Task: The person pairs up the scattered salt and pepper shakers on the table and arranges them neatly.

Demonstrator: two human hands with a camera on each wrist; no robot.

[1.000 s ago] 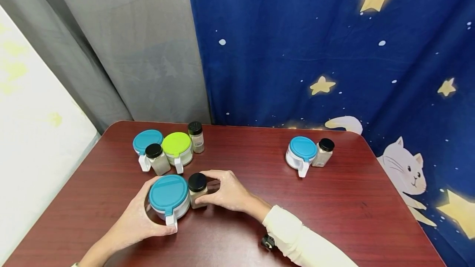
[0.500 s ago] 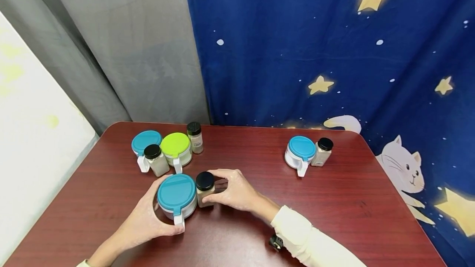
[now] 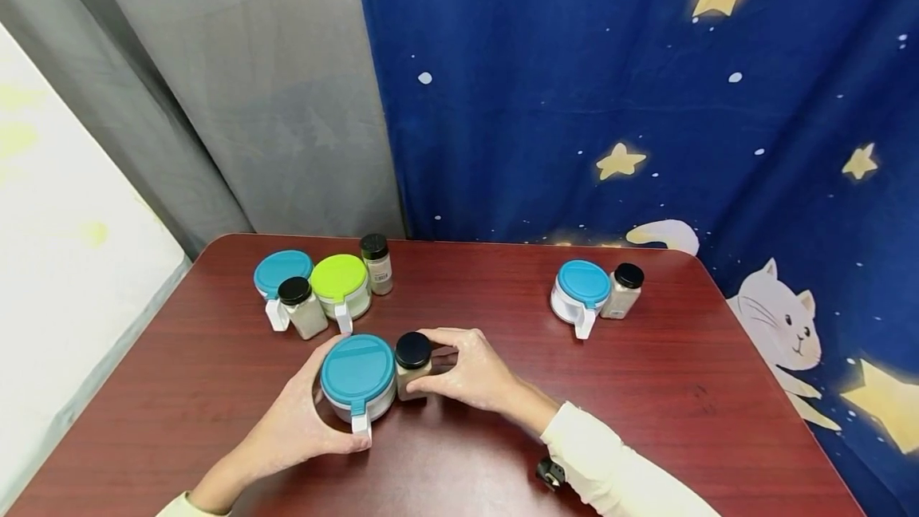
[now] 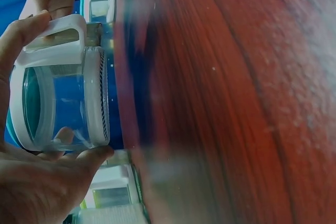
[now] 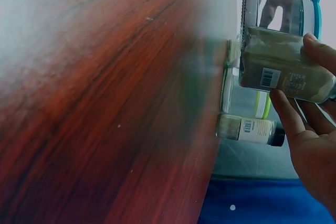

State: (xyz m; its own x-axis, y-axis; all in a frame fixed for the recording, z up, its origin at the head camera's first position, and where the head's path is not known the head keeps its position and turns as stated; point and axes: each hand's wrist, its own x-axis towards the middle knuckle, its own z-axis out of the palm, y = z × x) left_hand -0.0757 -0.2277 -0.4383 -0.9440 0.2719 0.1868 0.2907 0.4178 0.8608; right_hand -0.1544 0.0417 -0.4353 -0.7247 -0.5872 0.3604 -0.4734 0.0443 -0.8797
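Observation:
My left hand (image 3: pixel 297 413) grips a clear seasoning jar (image 3: pixel 357 372) with a blue lid and white handle, thumb at the handle and fingers round the far side. Right beside it, my right hand (image 3: pixel 474 373) pinches a square spice bottle (image 3: pixel 413 361) with a black cap between thumb and fingers. In the left wrist view the seasoning jar (image 4: pixel 68 106) looks see-through, and a gap shows between its base and the tabletop. A barcode label is visible on the pale-filled spice bottle (image 5: pixel 270 66) in the right wrist view, its base also off the table.
At the table's (image 3: pixel 646 405) back left stand a blue-lidded jar (image 3: pixel 284 270), a green-lidded jar (image 3: pixel 340 278), a square black-capped bottle (image 3: pixel 305 313) and a round shaker (image 3: pixel 379 266). A blue-lidded jar (image 3: pixel 583 286) and a black-capped bottle (image 3: pixel 623 294) stand at the back right.
Both hands have moved to the right together, carrying the seasoning jar and the spice bottle side by side. The things at the back have stayed in place.

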